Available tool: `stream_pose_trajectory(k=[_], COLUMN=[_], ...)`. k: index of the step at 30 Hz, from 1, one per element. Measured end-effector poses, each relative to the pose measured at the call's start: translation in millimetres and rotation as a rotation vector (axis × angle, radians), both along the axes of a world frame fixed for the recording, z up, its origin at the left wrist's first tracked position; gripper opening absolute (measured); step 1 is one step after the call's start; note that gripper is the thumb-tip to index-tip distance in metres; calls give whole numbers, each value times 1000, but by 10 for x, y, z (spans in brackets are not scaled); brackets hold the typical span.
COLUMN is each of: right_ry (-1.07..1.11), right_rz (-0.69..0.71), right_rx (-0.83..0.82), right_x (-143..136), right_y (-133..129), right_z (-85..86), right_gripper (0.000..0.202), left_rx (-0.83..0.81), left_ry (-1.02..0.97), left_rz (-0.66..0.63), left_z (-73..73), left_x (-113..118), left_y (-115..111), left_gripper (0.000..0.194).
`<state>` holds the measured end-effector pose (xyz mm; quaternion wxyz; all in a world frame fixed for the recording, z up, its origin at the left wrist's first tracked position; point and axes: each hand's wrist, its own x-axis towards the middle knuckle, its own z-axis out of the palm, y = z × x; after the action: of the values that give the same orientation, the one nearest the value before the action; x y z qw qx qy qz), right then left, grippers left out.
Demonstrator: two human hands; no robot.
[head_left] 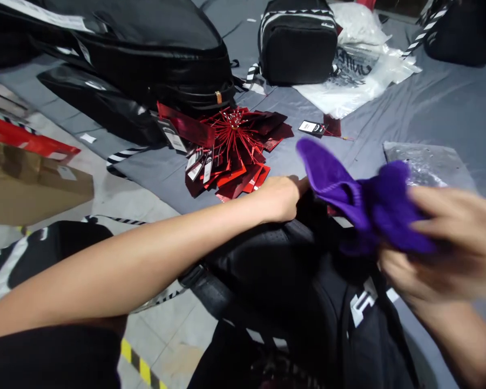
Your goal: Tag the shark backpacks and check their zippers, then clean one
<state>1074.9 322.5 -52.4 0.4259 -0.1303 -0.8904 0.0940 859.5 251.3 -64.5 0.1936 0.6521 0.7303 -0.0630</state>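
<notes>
My right hand (456, 246), blurred by motion, is closed around a bunched purple cloth (400, 210) above a black backpack (279, 270). One flap of the cloth stretches out to the left. My left hand (281, 199) grips the backpack's upper edge, with most of its fingers curled out of sight. The backpack rests in front of me and has a white mark on its right side. Just beyond my left hand lies a fan of red tags (235, 148) on red strings, some with black-and-white labels.
Large black bags (146, 65) fill the back left of the grey-covered table (441, 102). A small black backpack (299, 48) stands behind, beside white plastic bags (360, 70). A loose tag (311, 127) and a clear plastic packet (433, 162) lie nearer. A cardboard box (36, 183) is at left.
</notes>
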Motion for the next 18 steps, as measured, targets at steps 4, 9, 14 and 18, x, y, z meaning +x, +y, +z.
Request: stream_pose_trajectory(k=[4,9,14,18], right_ry=[-559,-883,-615,-603], right_rz=[307,250,334,271], right_rx=[263,340,62,84], right_x=[-242,-344,-557,-492], right_y=[17,-56,-62,129], right_z=[-240,-184,-365,-213], right_gripper=[13,15,16,12], left_rx=[38,81,97,84], left_ry=[-30,-71,-116,-152], left_rz=[21,27,43,55], left_z=[-21,-76,-104,-83], left_x=[-5,-35,-56,-67], left_y=[3,-8,12,29], left_gripper=[70,91,84,87])
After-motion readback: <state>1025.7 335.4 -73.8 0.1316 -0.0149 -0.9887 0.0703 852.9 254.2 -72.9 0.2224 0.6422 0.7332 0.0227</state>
